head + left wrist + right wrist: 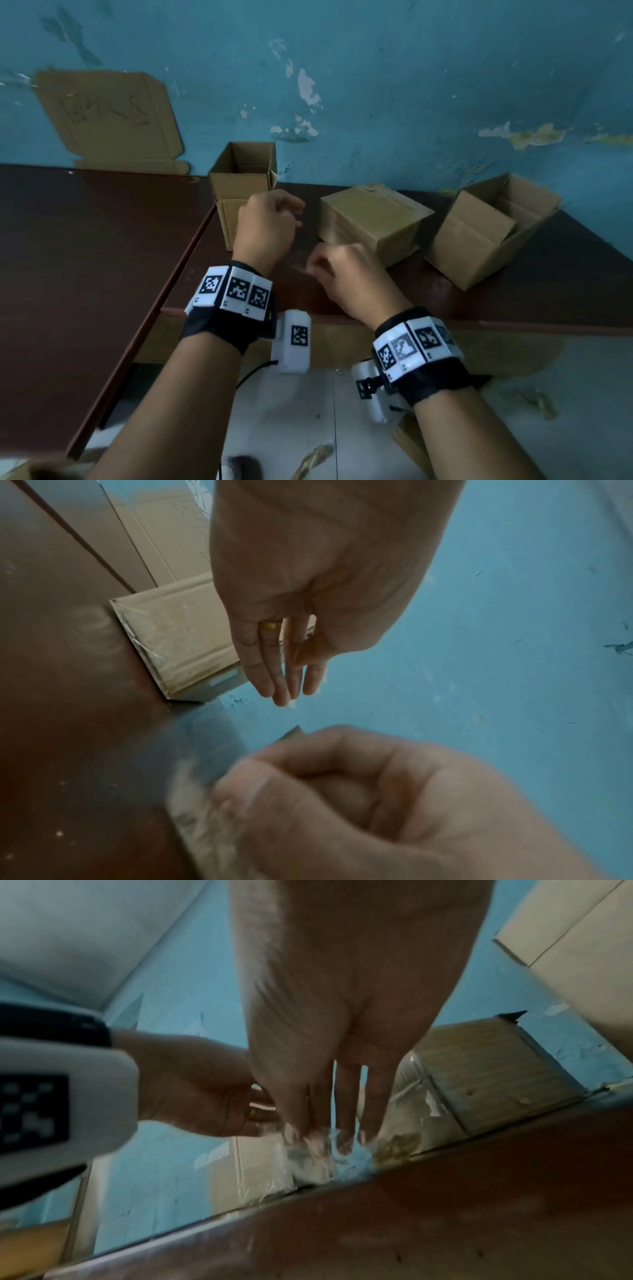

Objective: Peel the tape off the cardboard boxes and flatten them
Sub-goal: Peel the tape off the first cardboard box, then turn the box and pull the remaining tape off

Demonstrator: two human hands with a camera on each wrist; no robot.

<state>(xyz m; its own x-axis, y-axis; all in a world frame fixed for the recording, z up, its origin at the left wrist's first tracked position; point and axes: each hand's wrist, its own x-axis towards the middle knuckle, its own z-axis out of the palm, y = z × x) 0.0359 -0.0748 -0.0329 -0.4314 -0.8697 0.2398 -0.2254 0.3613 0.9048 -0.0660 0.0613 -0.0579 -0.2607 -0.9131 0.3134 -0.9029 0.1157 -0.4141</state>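
Clearly, clear tape is clinging to my right hand, whose fingertips are pinching it just near the sealed middle box on the brown table. My left hand is hovering beside it, fingers loose, holding nothing. Risk: sticky tape is balling onto my fingers or re-sticking, and tugging could knock the open left box.

Two bare forearms with marker wristbands reach forward. The left hand hangs relaxed, fingers loose. The right hand is curled, fingertips pinched together.
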